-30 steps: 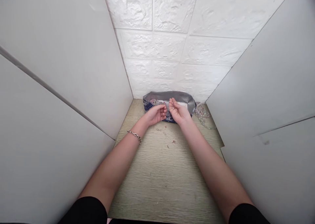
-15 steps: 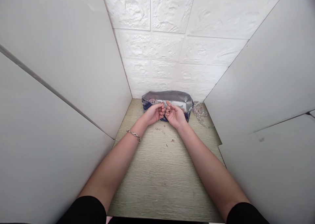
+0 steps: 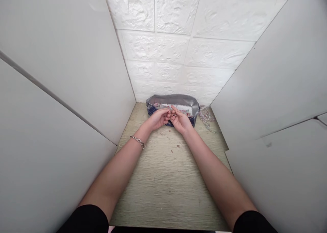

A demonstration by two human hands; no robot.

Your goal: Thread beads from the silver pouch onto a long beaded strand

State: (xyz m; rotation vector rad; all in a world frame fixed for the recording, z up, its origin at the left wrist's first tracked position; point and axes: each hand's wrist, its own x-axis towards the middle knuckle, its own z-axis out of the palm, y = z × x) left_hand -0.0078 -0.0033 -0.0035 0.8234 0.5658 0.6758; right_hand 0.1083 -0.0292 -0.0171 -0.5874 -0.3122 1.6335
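Observation:
My left hand [image 3: 158,119] and my right hand [image 3: 181,121] meet fingertip to fingertip at the front edge of a silver-lined dark blue pouch [image 3: 176,98]. The fingers of both are curled and pinched, and whatever lies between them is too small to make out. Inside the opened pouch lie small pink, red and clear beads [image 3: 157,105], partly hidden by my hands. At the pouch's right side rests a heap of strung pale beads [image 3: 206,115], its tail trailing toward the front.
A few tiny loose bits [image 3: 178,146] are scattered on the wood-grain tabletop [image 3: 163,185] in front of my hands. White panels [image 3: 63,72] close in on the left and right, and a white brick-patterned wall [image 3: 168,48] stands behind the pouch.
The view has shifted very slightly. My right thumb and fingers have moved a little closer to the left fingertips; otherwise both hands stay in the same place.

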